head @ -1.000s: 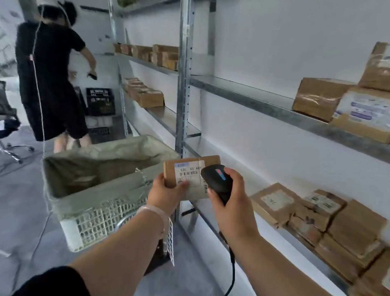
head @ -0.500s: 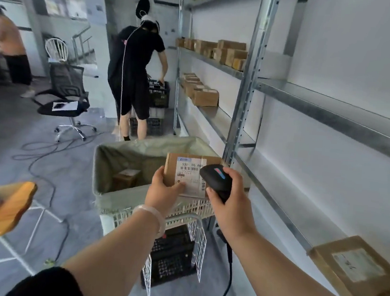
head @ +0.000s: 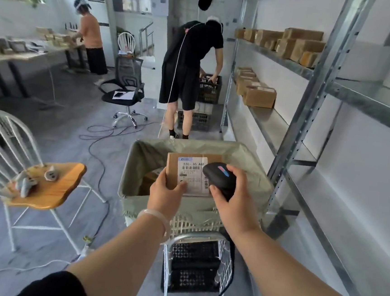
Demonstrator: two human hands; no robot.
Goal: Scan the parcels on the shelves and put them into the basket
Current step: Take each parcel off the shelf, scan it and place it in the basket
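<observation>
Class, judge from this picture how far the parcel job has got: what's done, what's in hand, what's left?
Done: at least one box lies in the basket. In hand: the left hand holds a parcel above it, and the right hand points the scanner at its label. Left: dropping it in, then the shelf boxes.

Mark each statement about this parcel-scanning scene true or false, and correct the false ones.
1. The left hand holds a labelled parcel. True.
2. The right hand is empty. False: it grips a black scanner.
3. The basket has a greenish liner. True.
4. The parcel's label faces away from the camera. False: it faces the camera.
</observation>
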